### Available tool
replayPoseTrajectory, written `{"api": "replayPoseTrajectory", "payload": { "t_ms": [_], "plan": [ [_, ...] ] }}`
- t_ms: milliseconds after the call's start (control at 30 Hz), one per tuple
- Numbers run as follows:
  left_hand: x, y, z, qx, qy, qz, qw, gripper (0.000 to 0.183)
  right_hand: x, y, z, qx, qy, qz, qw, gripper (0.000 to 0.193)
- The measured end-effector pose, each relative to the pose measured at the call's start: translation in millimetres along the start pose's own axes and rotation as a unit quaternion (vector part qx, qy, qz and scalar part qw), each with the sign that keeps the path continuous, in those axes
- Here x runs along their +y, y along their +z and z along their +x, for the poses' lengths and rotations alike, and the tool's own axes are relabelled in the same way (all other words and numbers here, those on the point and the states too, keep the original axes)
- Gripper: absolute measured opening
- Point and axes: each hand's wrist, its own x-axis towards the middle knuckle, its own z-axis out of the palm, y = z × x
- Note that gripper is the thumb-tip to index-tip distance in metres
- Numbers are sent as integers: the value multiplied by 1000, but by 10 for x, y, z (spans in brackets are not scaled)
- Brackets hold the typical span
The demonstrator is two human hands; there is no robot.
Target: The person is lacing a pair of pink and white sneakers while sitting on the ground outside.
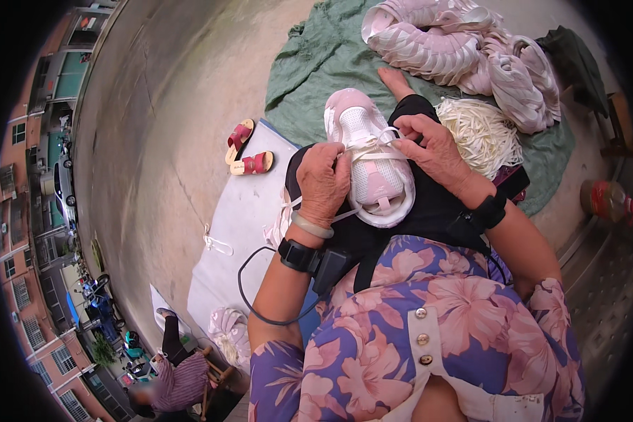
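Note:
A pink and white sneaker [377, 184] rests on my lap over black trousers, its rounded pink end pointing away from me. White shoelace [370, 144] crosses the front of it, with a loop and loose strands near the middle. On the left of the shoe, my left hand [323, 181] has its thumb and fingers pinched together on the lace. My right hand [435, 150] pinches the lace from the other side, near the loop. A loose lace end hangs below my left hand. The exact grip points are partly hidden by the fingers.
Right of my knee lies a heap of white laces [480, 137] on a green cloth [299, 77]. Strung pink and white shoe pieces [464, 53] are piled beyond. Red sandals [250, 163] stand left, beside a pale board [246, 211]. Another person [179, 380] sits lower left.

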Motion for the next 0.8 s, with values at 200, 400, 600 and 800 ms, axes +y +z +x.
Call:
{"api": "replayPoseTrajectory", "payload": {
  "t_ms": [200,400,600,800],
  "plan": [
    [-6,50,71,35,39,-30,998,5,90,-68,190,-101,170,243,950,19],
    [18,-97,186,-146,-332,-409,837,16,75,-64,195,-81,302,377,872,23],
    [-56,-30,172,-141,-151,-201,958,12,33,-190,-80,-109,163,109,974,30],
    [9,104,58,24,-40,-31,998,6,25,-222,-200,-141,16,-57,988,16]
  ]
}}
